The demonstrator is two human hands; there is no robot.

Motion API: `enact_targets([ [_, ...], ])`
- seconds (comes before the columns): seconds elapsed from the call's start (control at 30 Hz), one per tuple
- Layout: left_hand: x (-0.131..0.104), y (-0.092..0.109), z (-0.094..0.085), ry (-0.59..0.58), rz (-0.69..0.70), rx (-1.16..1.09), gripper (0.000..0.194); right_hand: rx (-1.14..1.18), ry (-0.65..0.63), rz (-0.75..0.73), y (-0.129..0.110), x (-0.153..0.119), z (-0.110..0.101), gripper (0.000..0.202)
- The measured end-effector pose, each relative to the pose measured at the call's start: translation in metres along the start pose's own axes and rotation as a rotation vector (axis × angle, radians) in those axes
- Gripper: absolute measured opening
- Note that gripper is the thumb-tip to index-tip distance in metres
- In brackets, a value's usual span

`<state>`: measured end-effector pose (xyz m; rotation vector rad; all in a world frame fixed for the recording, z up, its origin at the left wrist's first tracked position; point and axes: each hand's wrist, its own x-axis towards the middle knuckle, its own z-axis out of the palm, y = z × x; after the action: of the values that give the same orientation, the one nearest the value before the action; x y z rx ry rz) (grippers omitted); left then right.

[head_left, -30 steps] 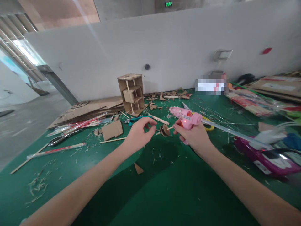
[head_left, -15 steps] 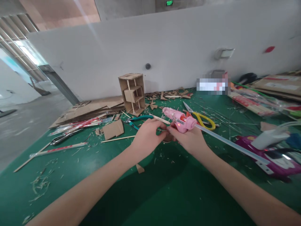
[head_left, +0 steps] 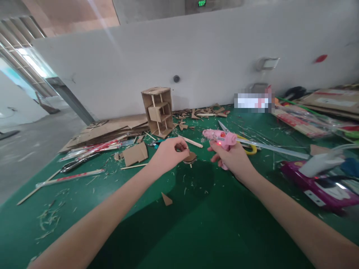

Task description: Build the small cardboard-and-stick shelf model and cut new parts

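My left hand [head_left: 171, 153] pinches a small round cardboard piece [head_left: 191, 157] at its upper left edge; a short stick end shows under the piece. My right hand [head_left: 234, 158] is wrapped round a pink glue gun [head_left: 220, 137], whose nozzle points left. A long clear glue stick [head_left: 275, 148] runs out of the gun's back to the right. Behind my left hand, teal-handled pliers [head_left: 158, 142] are partly hidden. Yellow-handled scissors [head_left: 254, 150] lie behind the glue gun, partly covered by it.
A cardboard shelf model [head_left: 158, 112] stands near the wall. Flat cardboard [head_left: 112, 129] and wrapped sticks [head_left: 73, 176] lie left. A purple power strip [head_left: 322, 190] is at the right. Cardboard scraps [head_left: 209, 113] line the back, and a small triangular scrap [head_left: 166, 199] lies in front.
My right hand has moved right and away from my left hand with the glue gun. My left hand has shifted slightly left, and the round cardboard piece now shows.
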<state>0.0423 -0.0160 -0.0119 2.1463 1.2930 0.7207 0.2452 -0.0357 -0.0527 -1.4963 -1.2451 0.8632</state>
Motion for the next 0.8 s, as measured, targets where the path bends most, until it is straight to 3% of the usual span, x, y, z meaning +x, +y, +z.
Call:
enact_targets([
  [0.23, 0.006, -0.007, -0.011, 0.087, 0.087, 0.132, 0.018, -0.005, -0.153, 0.039, -0.002, -0.001, -0.003, 0.043],
  [0.5, 0.009, -0.011, -0.020, 0.107, 0.130, 0.285, 0.020, 0.027, -0.330, 0.028, -0.007, -0.010, -0.006, 0.045],
  [0.63, 0.008, -0.009, -0.018, 0.111, 0.224, 0.421, 0.024, -0.045, -0.416, 0.041, -0.003, -0.011, -0.004, 0.045],
  [0.8, 0.006, -0.010, -0.015, 0.132, 0.361, 0.659, 0.031, -0.064, -0.435, 0.043, -0.006, -0.013, -0.004, 0.045],
])
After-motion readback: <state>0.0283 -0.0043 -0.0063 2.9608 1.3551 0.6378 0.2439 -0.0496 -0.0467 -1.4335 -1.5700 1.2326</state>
